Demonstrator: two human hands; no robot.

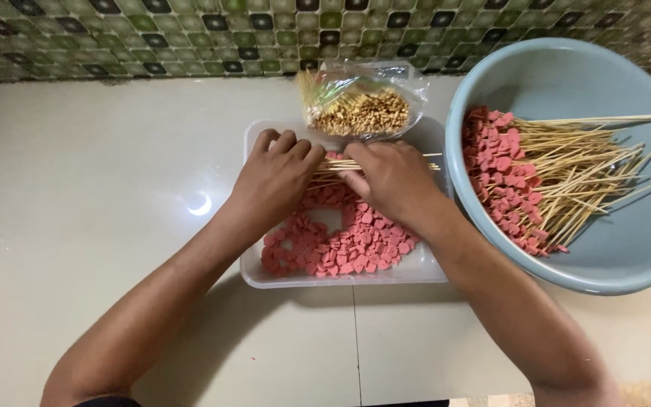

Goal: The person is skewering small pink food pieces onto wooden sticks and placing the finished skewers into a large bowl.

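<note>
Over the clear tray (431, 273) of pink slices (340, 249), left hand (276, 177) and right hand (389, 181) are both closed on a bundle of bamboo skewers (337, 164) — light, stiff, sharp-tipped, likely best gripped mid-shaft. Right of the tray — a blue basin (566, 75).

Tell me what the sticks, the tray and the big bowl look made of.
Sticks: likely bamboo or wood, pale, thin, matte.
Tray: probably plastic, translucent, contents show through its walls.
Bowl: seemingly plastic, smooth pale blue with a soft sheen, though enamel cannot be ruled out.
</note>
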